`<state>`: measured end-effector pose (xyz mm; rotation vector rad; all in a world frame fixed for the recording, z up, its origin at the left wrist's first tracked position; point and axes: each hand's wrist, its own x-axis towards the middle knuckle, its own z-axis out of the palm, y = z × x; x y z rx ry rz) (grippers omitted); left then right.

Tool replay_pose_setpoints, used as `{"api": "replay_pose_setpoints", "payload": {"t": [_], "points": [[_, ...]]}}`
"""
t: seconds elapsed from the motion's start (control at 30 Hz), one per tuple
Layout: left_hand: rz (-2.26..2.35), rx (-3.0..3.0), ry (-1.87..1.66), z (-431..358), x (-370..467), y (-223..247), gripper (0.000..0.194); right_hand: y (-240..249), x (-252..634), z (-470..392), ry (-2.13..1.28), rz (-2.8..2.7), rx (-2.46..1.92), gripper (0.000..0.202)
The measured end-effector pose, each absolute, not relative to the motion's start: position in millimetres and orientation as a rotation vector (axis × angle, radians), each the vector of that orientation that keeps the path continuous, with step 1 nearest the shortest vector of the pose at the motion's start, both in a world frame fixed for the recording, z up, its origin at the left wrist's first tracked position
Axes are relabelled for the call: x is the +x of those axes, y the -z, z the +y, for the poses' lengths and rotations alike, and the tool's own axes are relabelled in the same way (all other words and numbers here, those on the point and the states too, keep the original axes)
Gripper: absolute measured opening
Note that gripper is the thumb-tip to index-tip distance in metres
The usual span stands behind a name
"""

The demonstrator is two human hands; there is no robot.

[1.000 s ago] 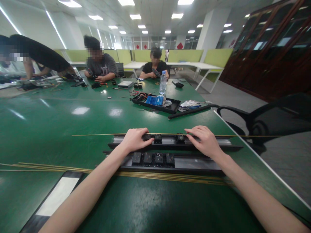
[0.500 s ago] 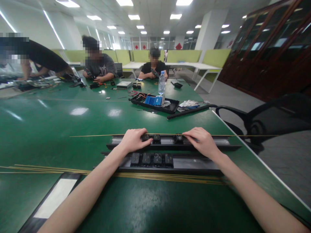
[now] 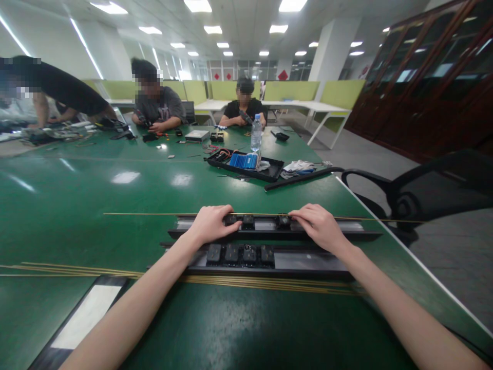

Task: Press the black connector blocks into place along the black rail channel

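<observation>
Brass rod (image 3: 154,214) lies along the far rail (image 3: 346,229), three sockets (image 3: 247,222) seated; left hand (image 3: 211,224) and right hand (image 3: 319,226) press fingers flat on it, near rail (image 3: 308,259) holding four

Bright ceiling panels (image 3: 197,5) glare on the glossy green table (image 3: 77,205); edges bend, fisheye-like.

Both hands (image 3: 210,224) on far rail (image 3: 265,226)
</observation>
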<state>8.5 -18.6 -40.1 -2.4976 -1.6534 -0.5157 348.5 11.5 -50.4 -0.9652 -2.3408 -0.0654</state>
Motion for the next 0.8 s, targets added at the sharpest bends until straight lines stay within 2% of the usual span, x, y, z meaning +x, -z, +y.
{"api": "replay_pose_setpoints", "payload": {"t": [0.27, 0.8], "points": [[-1.649, -2.459, 0.464, -18.8, 10.1, 40.4, 0.037, 52.6, 349.3, 13.9, 0.087, -2.371, -1.014, 0.029], [-1.673, -2.545, 0.646, -16.0, 8.4, 41.4, 0.032, 50.8, 347.4, 11.1, -0.006, -2.279, -1.057, 0.019]]}}
